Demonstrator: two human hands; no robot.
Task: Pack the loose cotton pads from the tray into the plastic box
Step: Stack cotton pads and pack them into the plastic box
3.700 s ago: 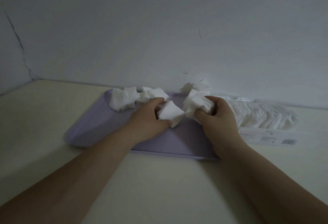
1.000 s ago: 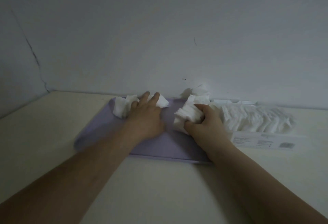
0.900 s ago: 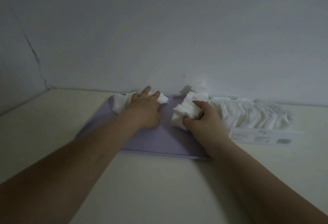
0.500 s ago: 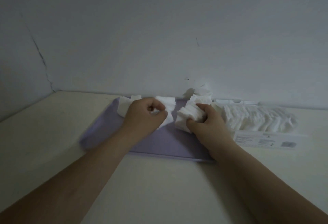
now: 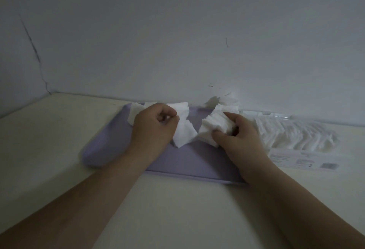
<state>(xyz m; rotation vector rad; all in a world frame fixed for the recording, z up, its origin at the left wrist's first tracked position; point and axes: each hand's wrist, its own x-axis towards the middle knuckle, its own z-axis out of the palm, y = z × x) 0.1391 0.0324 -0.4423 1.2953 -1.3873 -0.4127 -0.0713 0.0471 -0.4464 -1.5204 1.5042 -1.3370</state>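
Note:
A lilac tray [image 5: 193, 160] lies on the cream table against the wall. My left hand [image 5: 154, 128] grips a bunch of white cotton pads [image 5: 184, 130] over the tray's back left. My right hand [image 5: 239, 136] holds a thick stack of cotton pads [image 5: 215, 126] over the tray's right half. More loose pads [image 5: 223, 101] lie at the tray's back edge by the wall. The clear plastic box [image 5: 296, 133], to the right of the tray, holds a long row of pads.
The box's flat lid with a printed label [image 5: 302, 160] lies in front of the box. The grey wall [image 5: 177, 41] rises directly behind tray and box. The cream table [image 5: 177, 209] stretches toward me and to the left.
My left hand, flat on the back-left pads a second ago, has curled round a bunch of them and drawn it toward the tray's middle. My right hand keeps its stack.

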